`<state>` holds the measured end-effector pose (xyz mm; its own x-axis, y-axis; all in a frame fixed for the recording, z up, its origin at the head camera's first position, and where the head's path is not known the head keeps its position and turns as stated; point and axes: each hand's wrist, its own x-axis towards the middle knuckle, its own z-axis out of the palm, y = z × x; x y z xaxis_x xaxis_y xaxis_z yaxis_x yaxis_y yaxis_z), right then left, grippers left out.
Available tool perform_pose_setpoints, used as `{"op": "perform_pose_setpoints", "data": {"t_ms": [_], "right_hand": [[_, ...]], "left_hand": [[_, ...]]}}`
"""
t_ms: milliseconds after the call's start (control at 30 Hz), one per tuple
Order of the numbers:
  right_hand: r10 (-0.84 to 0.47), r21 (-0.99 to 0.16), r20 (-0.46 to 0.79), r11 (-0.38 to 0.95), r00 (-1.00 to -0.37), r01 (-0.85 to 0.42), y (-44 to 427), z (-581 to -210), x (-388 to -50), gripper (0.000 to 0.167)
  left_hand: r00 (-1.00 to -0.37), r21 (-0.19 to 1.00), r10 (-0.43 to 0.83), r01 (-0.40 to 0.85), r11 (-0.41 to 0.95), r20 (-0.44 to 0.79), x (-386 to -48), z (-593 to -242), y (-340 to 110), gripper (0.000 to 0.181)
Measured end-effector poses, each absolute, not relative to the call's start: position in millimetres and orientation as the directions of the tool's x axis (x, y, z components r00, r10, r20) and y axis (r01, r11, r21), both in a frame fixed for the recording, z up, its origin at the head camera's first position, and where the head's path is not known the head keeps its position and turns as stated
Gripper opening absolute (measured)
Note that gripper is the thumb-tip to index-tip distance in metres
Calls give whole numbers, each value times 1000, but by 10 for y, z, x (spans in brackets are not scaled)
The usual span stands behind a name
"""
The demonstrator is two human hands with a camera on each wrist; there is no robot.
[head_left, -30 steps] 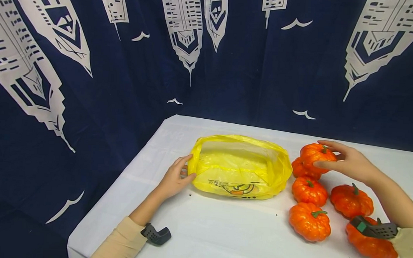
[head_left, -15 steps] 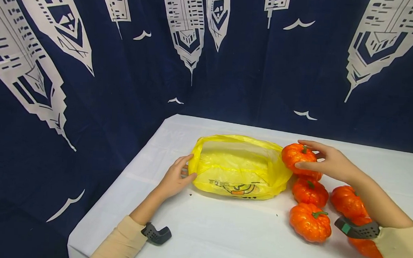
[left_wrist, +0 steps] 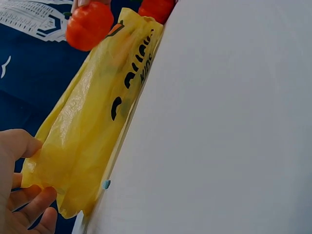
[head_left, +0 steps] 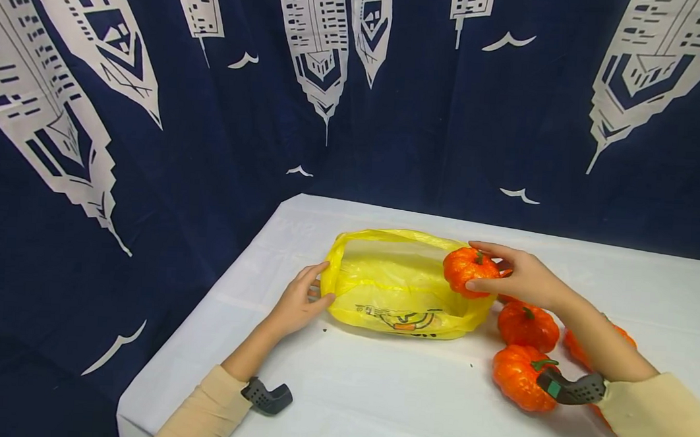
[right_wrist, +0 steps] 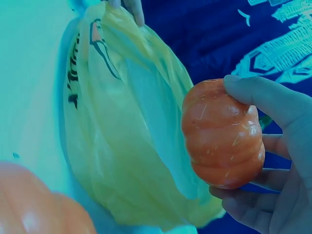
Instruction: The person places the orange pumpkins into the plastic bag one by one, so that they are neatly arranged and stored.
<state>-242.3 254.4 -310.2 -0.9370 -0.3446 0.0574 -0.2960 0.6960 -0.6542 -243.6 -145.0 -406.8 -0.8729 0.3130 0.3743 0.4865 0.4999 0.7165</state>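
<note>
A yellow plastic bag [head_left: 357, 315] with dark print lies on the table, its wide mouth facing the head camera. My left hand [head_left: 298, 301] holds the bag's left rim, thumb and fingers on either side of the plastic in the left wrist view. Between thumb and fingers my right hand [head_left: 525, 278] grips a small orange pumpkin [head_left: 466, 272] with a green stem. In the head view this pumpkin overlaps the right part of the bag's mouth. The right wrist view shows the held pumpkin [right_wrist: 222, 134] beside the opening.
Right of the bag sit more orange pumpkins, such as a middle pumpkin [head_left: 528, 328] and a front pumpkin [head_left: 520, 379]. Others are partly hidden by my right hand and forearm. A white cloth covers the table [head_left: 376, 391]; a navy printed curtain [head_left: 414, 136] hangs behind.
My right hand has carried the pumpkin leftward, from above the other pumpkins to the right side of the bag's mouth. The left hand and the bag have hardly moved.
</note>
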Motion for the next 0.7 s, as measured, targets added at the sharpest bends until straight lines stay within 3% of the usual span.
{"op": "perform_pose_setpoints", "data": {"t_ms": [267, 700], "right_hand": [[-365, -673, 17, 684, -931, -280, 2327, -3168, -2453, 82], [-421, -662, 66, 660, -905, -355, 2024, -3349, -2567, 81]], "left_hand": [[-869, 714, 318, 493, 497, 378, -2448, -4088, -1451, 63], [-866, 710, 324, 498, 498, 380, -2459, -4100, -1455, 63]]}}
